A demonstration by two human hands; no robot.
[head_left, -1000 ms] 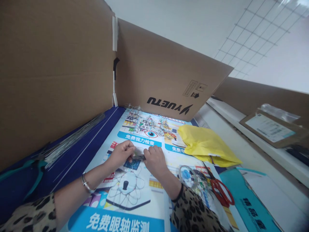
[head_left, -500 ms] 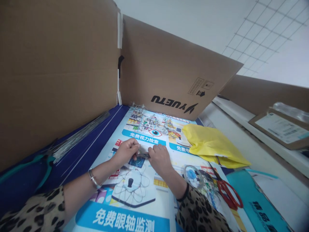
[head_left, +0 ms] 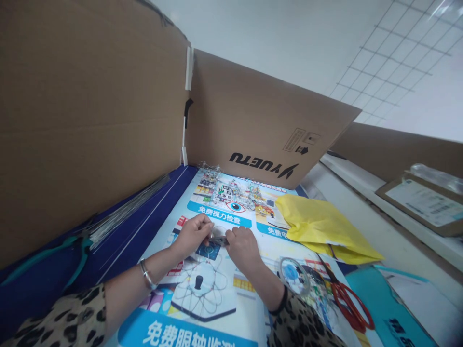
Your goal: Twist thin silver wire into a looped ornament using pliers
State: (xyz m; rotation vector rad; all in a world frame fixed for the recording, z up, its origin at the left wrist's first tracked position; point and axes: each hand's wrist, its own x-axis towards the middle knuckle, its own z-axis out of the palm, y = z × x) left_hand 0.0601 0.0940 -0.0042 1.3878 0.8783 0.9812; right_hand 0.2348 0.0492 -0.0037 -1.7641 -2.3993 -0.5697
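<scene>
And here your fingertips are pinched in: the left hand (head_left: pixel 198 233) closed on one end of a small wire piece (head_left: pixel 219 240), the right hand (head_left: pixel 244 248) closed round the other, just above the middle of the printed poster (head_left: pixel 133 332). For a steady bend, I'd anchor with one pinch, work the other close beside it, and load the thin wire gently. Just below lie petal-like wire loops (head_left: pixel 213 291), best left unsnagged. Now the lettering: "免费眼轴监测" along the poster's near edge, "免费视力检查" beyond your hands, and "免费电" running under the yellow bag (head_left: pixel 325 226). At the worktop's far edge, the cardboard panel (head_left: pixel 264 115) reads "YUETU", upside down! Over on the right, the teal box (head_left: pixel 376 294) carries dark characters, cut off; the parcel label (head_left: pixel 421 200) is too blurred to read.
</scene>
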